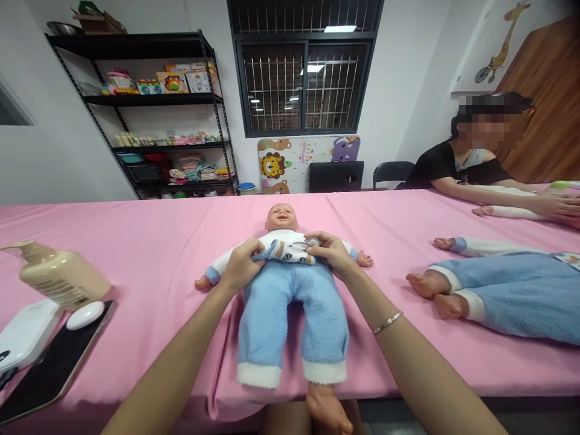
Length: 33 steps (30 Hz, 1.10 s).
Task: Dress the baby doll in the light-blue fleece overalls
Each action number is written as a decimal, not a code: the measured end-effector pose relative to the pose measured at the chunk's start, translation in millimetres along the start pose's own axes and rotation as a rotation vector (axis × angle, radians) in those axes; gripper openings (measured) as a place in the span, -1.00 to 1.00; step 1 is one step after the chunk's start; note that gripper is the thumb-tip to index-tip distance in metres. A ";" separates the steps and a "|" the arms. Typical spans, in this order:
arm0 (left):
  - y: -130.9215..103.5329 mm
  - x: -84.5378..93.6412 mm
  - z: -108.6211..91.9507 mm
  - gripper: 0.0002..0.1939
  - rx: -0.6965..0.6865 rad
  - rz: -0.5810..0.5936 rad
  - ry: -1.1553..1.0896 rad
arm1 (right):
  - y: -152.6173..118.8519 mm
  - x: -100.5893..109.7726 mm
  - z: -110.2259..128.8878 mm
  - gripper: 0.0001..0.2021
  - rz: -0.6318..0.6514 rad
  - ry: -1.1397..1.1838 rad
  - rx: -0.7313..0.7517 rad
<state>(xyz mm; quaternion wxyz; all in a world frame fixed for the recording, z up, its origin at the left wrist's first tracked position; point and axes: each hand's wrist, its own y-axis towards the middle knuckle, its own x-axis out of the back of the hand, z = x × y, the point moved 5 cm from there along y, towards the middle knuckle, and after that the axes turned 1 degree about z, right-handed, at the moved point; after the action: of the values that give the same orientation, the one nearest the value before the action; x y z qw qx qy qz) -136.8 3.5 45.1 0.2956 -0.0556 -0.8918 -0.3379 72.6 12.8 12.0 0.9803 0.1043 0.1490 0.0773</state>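
Observation:
A baby doll [281,219] lies on its back on the pink cloth, head away from me, in a white top and fluffy blue trousers [294,302]. One bare foot hangs over the table's front edge; the other foot is not visible. Across the doll's belly lies a small patterned cloth [292,251] with blue trim. My left hand [247,263] pinches its left end. At its right end my right hand [332,252], with a bracelet on the wrist, pinches the trim between thumb and fingers.
On the left are a pump bottle [66,278], a phone [54,362], a white oval object [85,315] and a white device [27,332]. A second doll [512,296] lies at right. A person [471,157] leans on the pink table [158,241] beyond it. Shelves [149,99] stand behind.

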 end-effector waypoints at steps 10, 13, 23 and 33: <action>3.3 3.2 27.5 -0.70 0.438 -0.108 -0.868 | 8.3 12.8 -6.1 -0.66 -0.111 -0.212 0.057; 1.0 0.5 51.9 -0.75 0.589 -0.196 -0.831 | 11.2 16.4 -13.1 -0.61 -0.073 -0.357 0.018; -2.0 -4.5 56.0 -0.68 0.501 0.158 -0.425 | 11.7 38.8 -26.8 -0.57 -0.150 0.022 -0.153; 2.0 26.6 46.3 -0.82 0.292 -0.220 0.254 | 11.6 29.7 -31.7 -0.60 -0.159 -0.077 -0.120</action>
<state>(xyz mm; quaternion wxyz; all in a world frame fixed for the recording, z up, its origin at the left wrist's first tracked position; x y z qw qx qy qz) -180.7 31.8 33.6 0.3719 0.1285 -0.8876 -0.2396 89.4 35.2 -23.1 0.9928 0.0363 0.1143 0.0042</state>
